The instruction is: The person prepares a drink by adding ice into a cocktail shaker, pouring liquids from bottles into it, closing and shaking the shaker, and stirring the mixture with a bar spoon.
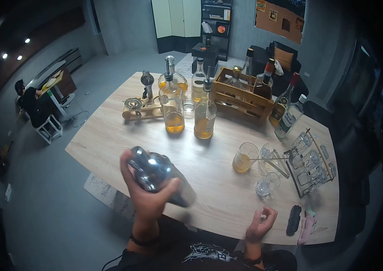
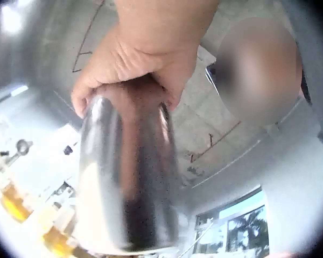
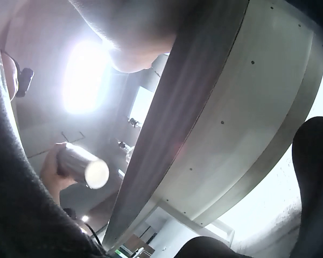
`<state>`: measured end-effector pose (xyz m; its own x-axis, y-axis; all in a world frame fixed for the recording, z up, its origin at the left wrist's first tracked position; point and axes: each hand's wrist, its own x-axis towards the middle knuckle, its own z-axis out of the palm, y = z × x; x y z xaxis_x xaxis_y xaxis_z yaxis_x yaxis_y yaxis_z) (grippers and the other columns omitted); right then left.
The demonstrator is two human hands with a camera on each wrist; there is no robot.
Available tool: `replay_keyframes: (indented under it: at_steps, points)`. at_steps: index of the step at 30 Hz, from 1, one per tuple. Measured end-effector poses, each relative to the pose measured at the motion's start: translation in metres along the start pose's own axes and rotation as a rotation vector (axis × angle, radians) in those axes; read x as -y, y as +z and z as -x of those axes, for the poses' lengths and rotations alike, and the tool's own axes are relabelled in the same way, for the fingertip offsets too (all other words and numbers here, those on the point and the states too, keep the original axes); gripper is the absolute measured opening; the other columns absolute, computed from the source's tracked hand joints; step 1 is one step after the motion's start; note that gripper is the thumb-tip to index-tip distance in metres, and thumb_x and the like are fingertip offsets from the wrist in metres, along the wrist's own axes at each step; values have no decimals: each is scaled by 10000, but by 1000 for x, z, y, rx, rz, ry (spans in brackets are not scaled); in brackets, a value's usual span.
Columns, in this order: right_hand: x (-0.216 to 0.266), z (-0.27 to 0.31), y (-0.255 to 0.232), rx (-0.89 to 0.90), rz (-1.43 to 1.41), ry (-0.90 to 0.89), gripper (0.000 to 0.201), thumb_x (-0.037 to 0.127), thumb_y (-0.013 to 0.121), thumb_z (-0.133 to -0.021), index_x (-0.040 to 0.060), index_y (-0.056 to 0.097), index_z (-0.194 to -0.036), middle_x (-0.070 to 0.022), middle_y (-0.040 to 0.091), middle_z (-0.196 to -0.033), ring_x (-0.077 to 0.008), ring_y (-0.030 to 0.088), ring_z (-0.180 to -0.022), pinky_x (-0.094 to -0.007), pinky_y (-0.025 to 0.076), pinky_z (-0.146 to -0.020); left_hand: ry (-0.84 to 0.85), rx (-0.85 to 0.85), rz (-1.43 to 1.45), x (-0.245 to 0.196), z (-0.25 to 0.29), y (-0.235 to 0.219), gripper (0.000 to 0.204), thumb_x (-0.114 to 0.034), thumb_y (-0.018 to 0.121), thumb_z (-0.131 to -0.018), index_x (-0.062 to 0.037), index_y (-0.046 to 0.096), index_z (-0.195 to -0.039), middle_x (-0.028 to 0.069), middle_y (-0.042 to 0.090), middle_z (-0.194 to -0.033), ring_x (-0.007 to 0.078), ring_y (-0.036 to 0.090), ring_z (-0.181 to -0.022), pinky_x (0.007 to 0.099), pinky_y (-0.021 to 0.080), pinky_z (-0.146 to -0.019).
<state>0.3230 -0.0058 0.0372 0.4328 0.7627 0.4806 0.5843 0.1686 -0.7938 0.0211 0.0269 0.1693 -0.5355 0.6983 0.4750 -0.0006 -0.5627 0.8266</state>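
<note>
My left hand (image 1: 148, 198) grips a shiny metal shaker (image 1: 160, 174), tilted and held above the table's front edge, its capped top toward the upper left. In the left wrist view the fingers and thumb of the hand (image 2: 145, 59) wrap around one end of the shaker (image 2: 129, 177). The right wrist view shows the shaker (image 3: 85, 165) from its flat base end. My right hand (image 1: 260, 224) is at the table's front edge, its fingers loosely curled and holding nothing, left of a black object (image 1: 294, 220).
Bottles (image 1: 205, 117), a tall mixing glass (image 1: 172, 110) and a wooden crate (image 1: 241, 101) occupy the back. At right are a glass with amber liquid (image 1: 244, 159), a small glass (image 1: 267, 184), a glass rack (image 1: 311, 167) and a pink cloth (image 1: 307, 227). A seated person (image 1: 32, 104) is far left.
</note>
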Motion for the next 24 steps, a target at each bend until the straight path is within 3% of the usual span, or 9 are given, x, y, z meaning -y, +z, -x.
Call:
replay_keyframes:
  at_steps: [4,6,9,10,13,17,20,22,24]
  points:
    - [-11,0,1,15,-74,0,210,103,638,-894,8,561,-1063,-107,522,-1027,-227,493,-897,-351,401,-796,-307,147,271,-17,1,1,1136,39,780,-674,-133,145,-1601,166,573,-1226,272,636,-1107,389,569,-941]
    - [-15,0,3,25,-106,7,209,107,639,-893,10,562,-1062,-105,521,-1023,-225,493,-893,-349,400,-793,-268,171,199,-12,10,8,1156,47,799,-672,-134,136,-1601,161,568,-1228,271,634,-1110,389,575,-927]
    - [-10,0,0,47,-129,28,205,110,640,-892,12,565,-1056,-104,520,-1014,-224,494,-886,-345,401,-787,135,196,-374,-5,16,11,1148,71,842,-688,-106,147,-1585,140,565,-1230,244,637,-1136,372,575,-922]
    - [-8,-2,0,64,-124,50,203,110,640,-891,11,566,-1052,-105,519,-1008,-224,496,-882,-343,401,-785,144,190,-375,-8,15,12,1148,71,842,-688,-106,147,-1585,140,565,-1230,244,637,-1136,372,575,-922]
    - [-12,-1,1,73,-141,57,192,109,634,-894,7,568,-1043,-104,520,-998,-223,496,-874,-339,403,-776,-226,166,150,-16,15,6,1173,49,856,-658,-120,154,-1583,169,472,-1348,256,600,-1178,394,570,-949]
    - [-14,-2,2,89,-154,72,189,115,631,-897,7,570,-1040,-103,522,-992,-221,498,-872,-337,403,-770,131,251,-463,-16,24,1,1176,55,847,-661,-113,144,-1589,154,520,-1275,253,617,-1151,381,568,-946]
    - [-13,-2,1,90,-144,86,189,116,631,-896,5,570,-1036,-104,523,-986,-220,498,-871,-339,403,-767,-121,155,-133,-25,22,1,1161,66,841,-666,-114,153,-1584,160,481,-1309,242,609,-1143,374,566,-947]
    - [-12,-2,1,74,-144,99,186,116,630,-897,3,569,-1032,-109,526,-978,-223,499,-869,-340,402,-762,-87,151,-150,-21,23,-1,1144,68,842,-670,-104,160,-1573,165,463,-1326,238,604,-1147,368,568,-942]
    - [-9,-2,1,57,-128,87,182,111,628,-896,4,569,-1030,-114,526,-974,-233,502,-866,-344,406,-769,161,210,-437,-6,23,-5,1132,64,849,-669,-90,169,-1560,165,469,-1316,241,602,-1151,366,571,-934]
